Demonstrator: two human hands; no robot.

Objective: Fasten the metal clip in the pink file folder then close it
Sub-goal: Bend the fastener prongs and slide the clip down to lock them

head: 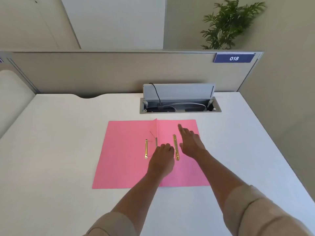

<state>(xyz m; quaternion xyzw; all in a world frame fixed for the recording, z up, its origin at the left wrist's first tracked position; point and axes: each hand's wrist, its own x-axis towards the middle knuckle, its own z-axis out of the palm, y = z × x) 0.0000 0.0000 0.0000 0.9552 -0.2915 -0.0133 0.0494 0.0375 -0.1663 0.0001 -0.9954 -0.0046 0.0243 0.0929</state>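
Observation:
A pink file folder lies open and flat on the white desk. On its left leaf lies a gold metal bar, with a thin upright prong by the spine. A second gold bar rests on the right leaf. My left hand is on the folder beside the spine, fingers curled near the prong; whether it grips anything is hidden. My right hand hovers over the right leaf, fingers spread, just right of the second gold bar.
An open cable box with wires is set into the desk behind the folder. A beige partition with a "018" sign closes the back; a plant stands beyond it.

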